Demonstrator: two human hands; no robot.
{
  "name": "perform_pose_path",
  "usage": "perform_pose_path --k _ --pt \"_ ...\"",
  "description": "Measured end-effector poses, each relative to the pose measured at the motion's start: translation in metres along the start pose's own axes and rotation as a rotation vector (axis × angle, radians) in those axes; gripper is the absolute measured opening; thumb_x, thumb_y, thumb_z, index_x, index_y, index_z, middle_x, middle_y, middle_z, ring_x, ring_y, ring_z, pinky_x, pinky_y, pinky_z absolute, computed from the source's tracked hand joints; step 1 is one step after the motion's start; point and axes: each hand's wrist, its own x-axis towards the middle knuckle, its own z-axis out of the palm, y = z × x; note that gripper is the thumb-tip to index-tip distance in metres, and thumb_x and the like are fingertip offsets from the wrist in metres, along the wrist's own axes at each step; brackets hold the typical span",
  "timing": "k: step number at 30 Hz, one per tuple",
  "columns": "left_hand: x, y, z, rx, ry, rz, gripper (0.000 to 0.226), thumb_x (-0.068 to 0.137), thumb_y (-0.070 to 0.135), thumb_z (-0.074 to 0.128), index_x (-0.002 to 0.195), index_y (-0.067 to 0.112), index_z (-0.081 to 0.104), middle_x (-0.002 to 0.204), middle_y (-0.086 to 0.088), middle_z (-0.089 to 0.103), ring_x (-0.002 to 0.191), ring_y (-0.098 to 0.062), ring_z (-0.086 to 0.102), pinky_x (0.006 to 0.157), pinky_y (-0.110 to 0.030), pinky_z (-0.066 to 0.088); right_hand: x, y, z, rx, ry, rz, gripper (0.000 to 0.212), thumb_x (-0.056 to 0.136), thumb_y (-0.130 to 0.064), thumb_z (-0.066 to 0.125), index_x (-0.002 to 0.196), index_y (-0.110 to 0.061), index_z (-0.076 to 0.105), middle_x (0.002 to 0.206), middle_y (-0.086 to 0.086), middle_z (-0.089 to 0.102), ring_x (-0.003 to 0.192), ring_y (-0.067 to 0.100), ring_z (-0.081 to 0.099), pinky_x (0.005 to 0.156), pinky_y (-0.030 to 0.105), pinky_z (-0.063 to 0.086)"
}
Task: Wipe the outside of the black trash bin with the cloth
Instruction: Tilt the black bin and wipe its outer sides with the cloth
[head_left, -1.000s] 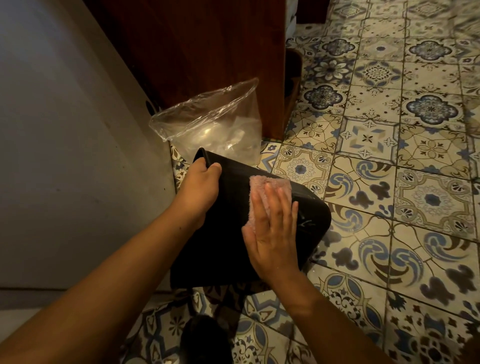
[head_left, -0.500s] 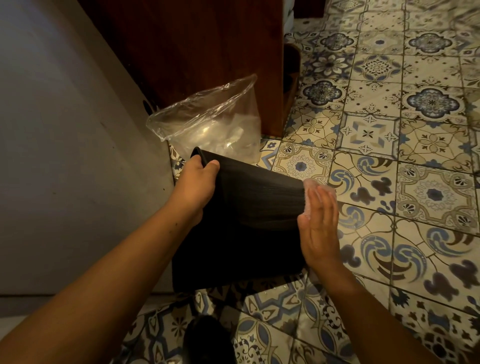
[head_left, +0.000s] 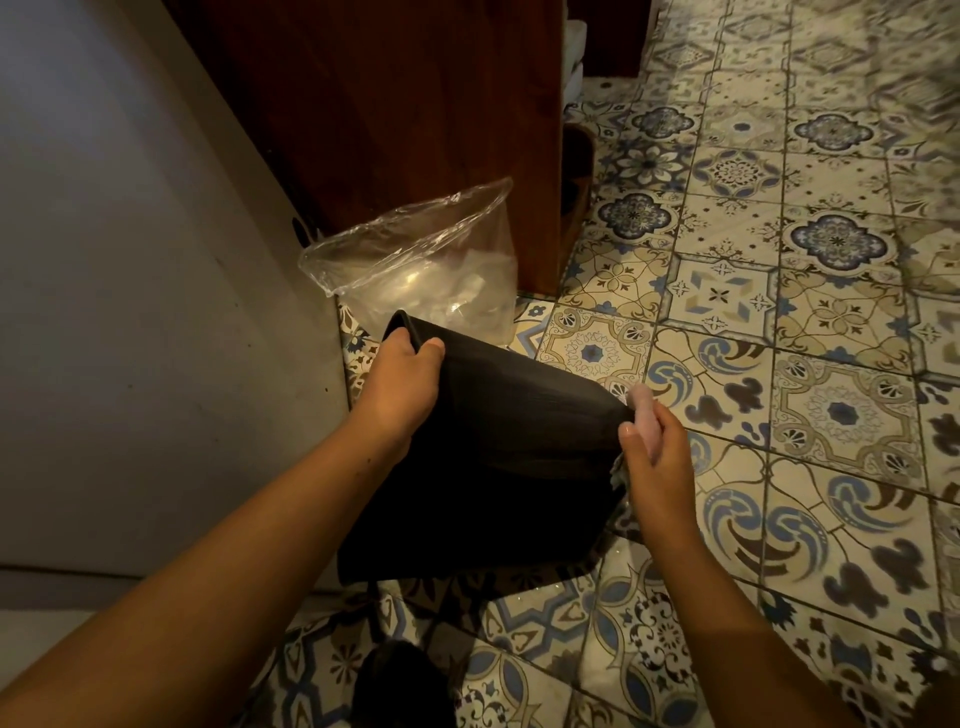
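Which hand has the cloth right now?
The right hand: it holds the pink cloth against the bin's right edge. The left hand has no cloth and grips the bin's rim.

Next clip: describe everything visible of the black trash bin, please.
The black trash bin looks like dark, smooth plastic with faint streaks across its broad side. It is tipped at a slant, its low end on the patterned floor tiles beside the pale wall. The left hand grips its upper-left rim, fingers curled over the edge. The right hand holds the pink cloth against its right edge. A clear plastic bag stands just behind. The bin's inside is hidden.
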Motion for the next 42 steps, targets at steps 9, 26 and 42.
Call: perform_pose_path --k 9,26,42 --pt "-0.006 0.006 -0.001 0.008 -0.018 -0.051 0.04 0.099 0.034 0.043 0.132 0.014 0.052 0.123 -0.011 0.062 0.113 -0.03 0.061 0.103 -0.053 0.048 0.003 -0.051 -0.018 0.088 0.167 0.339 0.036 0.091 -0.046 0.063 0.092 -0.011 0.07 0.086 0.012 0.07 0.077 0.029 0.064 0.074 0.039 0.051" --pt "0.006 0.013 0.007 -0.059 0.047 -0.012 0.023 0.096 0.026 0.048 0.082 0.01 0.057 0.086 -0.019 0.062 0.08 -0.03 0.062 0.075 -0.042 0.051 -0.065 -0.108 0.066 0.824 -0.292 0.337 0.035 0.099 0.008 0.043 0.116 -0.012 0.065 0.105 0.008 0.079 0.1 0.02 0.075 0.079 0.031 0.059" --pt "0.006 0.017 0.008 -0.07 0.072 -0.019 0.015 0.099 0.02 0.046 0.088 0.011 0.052 0.086 -0.014 0.051 0.077 -0.024 0.051 0.067 -0.035 0.039 -0.064 -0.09 0.102 -0.235 0.161 -0.68 0.043 0.096 0.005 0.044 0.137 0.0 0.058 0.144 0.019 0.048 0.138 0.03 0.047 0.115 0.043 0.043"
